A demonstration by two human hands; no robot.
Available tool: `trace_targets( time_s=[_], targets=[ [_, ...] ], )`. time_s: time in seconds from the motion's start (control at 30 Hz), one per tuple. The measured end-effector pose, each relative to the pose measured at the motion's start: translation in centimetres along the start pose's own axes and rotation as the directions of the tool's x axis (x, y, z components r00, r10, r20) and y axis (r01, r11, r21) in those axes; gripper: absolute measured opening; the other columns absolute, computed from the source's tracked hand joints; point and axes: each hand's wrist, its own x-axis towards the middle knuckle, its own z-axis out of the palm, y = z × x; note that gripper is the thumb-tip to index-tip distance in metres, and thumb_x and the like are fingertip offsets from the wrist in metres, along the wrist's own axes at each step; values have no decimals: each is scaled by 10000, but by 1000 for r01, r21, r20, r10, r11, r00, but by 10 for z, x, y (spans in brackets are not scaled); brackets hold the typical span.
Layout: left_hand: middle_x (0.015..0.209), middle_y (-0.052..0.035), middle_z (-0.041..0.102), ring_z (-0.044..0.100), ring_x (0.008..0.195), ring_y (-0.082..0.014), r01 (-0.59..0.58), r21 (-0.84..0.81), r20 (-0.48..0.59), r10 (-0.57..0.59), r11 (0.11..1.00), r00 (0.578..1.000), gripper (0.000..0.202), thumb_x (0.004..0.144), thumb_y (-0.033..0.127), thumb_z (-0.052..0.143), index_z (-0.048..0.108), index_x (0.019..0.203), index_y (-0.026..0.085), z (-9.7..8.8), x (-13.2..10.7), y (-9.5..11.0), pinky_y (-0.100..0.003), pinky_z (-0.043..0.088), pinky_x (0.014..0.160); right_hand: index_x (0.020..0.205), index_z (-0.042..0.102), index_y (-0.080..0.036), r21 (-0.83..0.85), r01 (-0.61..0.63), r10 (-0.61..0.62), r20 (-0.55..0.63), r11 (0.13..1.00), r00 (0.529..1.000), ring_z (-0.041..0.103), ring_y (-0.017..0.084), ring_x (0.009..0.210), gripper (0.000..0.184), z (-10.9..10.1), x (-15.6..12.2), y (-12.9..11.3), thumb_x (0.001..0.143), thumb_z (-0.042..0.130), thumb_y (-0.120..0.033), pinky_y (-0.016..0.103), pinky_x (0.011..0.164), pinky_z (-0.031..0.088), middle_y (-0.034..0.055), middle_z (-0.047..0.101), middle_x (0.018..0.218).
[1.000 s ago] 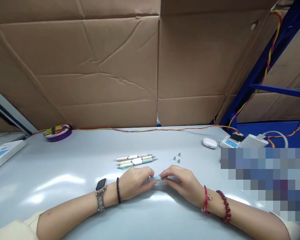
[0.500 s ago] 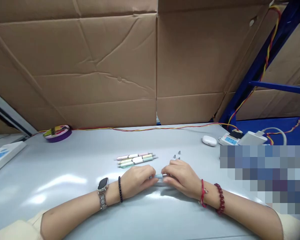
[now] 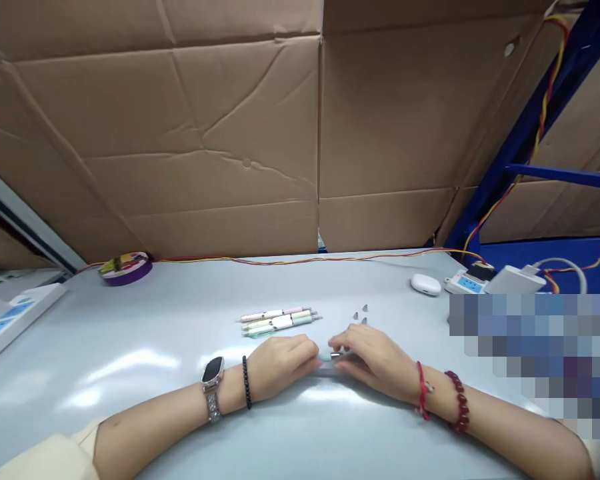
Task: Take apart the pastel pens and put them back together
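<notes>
A light-blue pen (image 3: 326,357) with a silver end lies between my two hands over the table. My left hand (image 3: 285,360) is closed around one end of it, which the fingers hide. Around the silver end, the index finger and thumb of my right hand (image 3: 375,357) are parted, with a gap showing on either side of the pen. Just beyond my left hand lie a pink pen (image 3: 270,314), a yellow pen (image 3: 300,315) and a green pen (image 3: 280,325), side by side. Small silver cone-shaped tips (image 3: 365,308) sit past my right fingers.
A white earbud case (image 3: 425,285) lies at the back right, near a power strip (image 3: 464,283) and a white charger (image 3: 516,280). A purple tape roll (image 3: 126,269) is at the back left. Another power strip (image 3: 25,320) lies at the left edge. Cardboard (image 3: 205,133) stands behind the table.
My right finger and thumb have spread apart from the silver end of the pen. My left hand keeps its hold. The whole view has shifted slightly.
</notes>
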Motion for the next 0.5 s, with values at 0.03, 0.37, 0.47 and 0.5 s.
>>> trace_targets(
  time_s=[0.03,0.37,0.47,0.5],
  targets=[
    [645,20,533,466,518,-110,-3,5,2,3,1000,1000,409,1018,361,187,485,796,190,0,0,0,-219,360,467,947,554,-167,5,8,-8,0,1000,1000,544,158,674,360,0,0,0,1001,288,-402,276,600,403,52,655,774],
    [636,18,521,453,508,-112,-22,45,17,21,999,1000,413,1021,345,183,482,782,189,1,-2,2,-223,334,444,920,547,-172,37,28,-31,77,999,997,520,167,697,346,0,-1,0,1002,278,-374,284,602,379,59,644,803],
    [625,20,516,447,502,-115,-35,51,27,33,998,999,406,1020,332,197,478,763,191,1,-2,2,-230,330,444,766,525,-193,56,23,-28,100,998,995,470,167,630,402,2,0,-1,1003,241,-351,292,564,334,48,598,700],
    [626,18,519,450,504,-117,-40,51,31,38,998,999,400,1020,327,204,477,760,192,1,-2,3,-232,332,446,726,507,-199,68,11,-18,108,998,994,452,167,611,424,2,0,-2,999,234,-374,296,555,321,43,578,674]
  ],
)
